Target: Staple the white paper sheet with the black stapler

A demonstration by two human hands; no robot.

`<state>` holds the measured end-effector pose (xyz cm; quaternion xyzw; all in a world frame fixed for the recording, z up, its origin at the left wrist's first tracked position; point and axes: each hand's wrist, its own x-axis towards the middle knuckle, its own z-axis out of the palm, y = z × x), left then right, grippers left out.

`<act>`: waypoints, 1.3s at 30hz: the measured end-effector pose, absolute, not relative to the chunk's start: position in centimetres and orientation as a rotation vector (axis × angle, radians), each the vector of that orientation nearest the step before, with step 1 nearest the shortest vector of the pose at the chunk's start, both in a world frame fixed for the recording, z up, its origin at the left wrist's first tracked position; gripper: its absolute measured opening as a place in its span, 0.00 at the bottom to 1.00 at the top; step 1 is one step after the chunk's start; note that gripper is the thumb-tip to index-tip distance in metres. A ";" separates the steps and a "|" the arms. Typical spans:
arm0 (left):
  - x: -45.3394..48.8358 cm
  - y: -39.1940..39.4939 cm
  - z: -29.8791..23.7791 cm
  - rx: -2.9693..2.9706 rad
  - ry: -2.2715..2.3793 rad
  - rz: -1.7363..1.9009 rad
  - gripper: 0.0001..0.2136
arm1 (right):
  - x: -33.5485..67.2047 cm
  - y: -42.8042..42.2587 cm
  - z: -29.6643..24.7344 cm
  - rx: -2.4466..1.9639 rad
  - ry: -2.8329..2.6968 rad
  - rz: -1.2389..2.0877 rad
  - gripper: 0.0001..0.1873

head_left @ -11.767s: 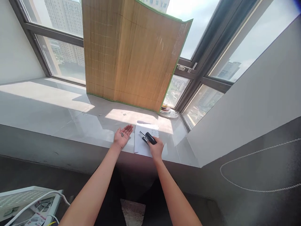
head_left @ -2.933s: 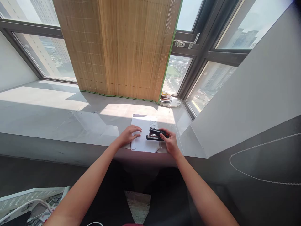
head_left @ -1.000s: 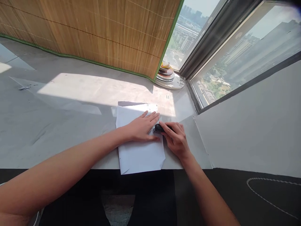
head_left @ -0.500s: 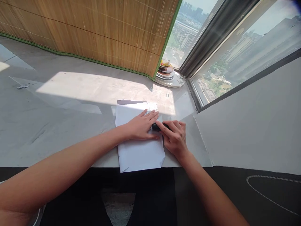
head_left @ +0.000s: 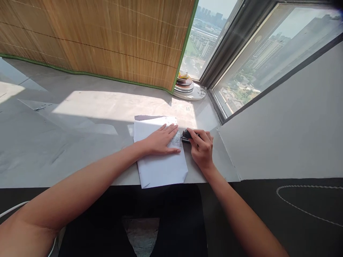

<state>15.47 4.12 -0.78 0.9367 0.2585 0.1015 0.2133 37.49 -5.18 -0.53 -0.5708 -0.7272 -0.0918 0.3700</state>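
A white sheet of paper lies on the grey windowsill, its near edge over the sill's front. My left hand lies flat on the paper with fingers stretched out, pressing it down. A small printed slip peeks out by its fingertips. My right hand is wrapped round a black stapler at the paper's right edge; most of the stapler is hidden by the fingers.
A bamboo mat stands against the window at the back. A stack of small plates sits in the far right corner. A white wall panel closes the right side. Two staples lie beyond the paper.
The stapler and my right hand have slid slightly right, away from my left fingertips. The printed slip shows more. The view has shifted a little; my left hand stays flat on the paper.
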 end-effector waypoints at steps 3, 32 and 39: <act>15.3 4.5 -0.7 2.569 0.697 0.278 0.42 | 37.6 -4.6 -0.9 -1.547 -1.779 -0.256 0.22; -8.9 0.5 -0.4 2.062 2.327 0.249 0.31 | 32.4 -5.0 1.8 -1.644 -1.392 0.106 0.19; -9.0 0.7 -0.4 2.080 2.330 0.255 0.30 | 22.0 -4.6 1.9 -1.696 -1.640 0.330 0.15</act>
